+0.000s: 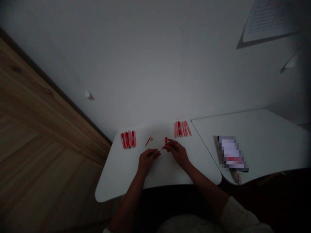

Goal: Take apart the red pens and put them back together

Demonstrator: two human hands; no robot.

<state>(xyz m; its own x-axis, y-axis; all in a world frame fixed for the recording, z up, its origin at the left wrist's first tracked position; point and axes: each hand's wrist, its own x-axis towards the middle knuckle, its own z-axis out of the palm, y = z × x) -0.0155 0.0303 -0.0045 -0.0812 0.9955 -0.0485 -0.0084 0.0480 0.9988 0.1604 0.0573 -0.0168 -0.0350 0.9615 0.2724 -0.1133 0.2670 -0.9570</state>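
Over the white table [128, 168], my right hand [178, 152] grips a red pen barrel [164, 147] between thumb and fingers, its tip pointing left. Just above those fingertips is a short red pen part [166, 139]. My left hand [147, 158] is closed in a pinch, close to the barrel's tip; whatever lies between its fingers is too small and dim to make out. Beyond the left hand lies a thin red and yellow pen refill [147, 141], with a small dark piece [151, 139] beside it.
A row of red and pink pens [128, 139] lies at the table's left. Another row of mostly pink pens [182, 128] is at the back right. On the adjoining table [257, 136] rests a blurred, dark-edged flat object [232, 153]. A white wall [145, 64] stands behind.
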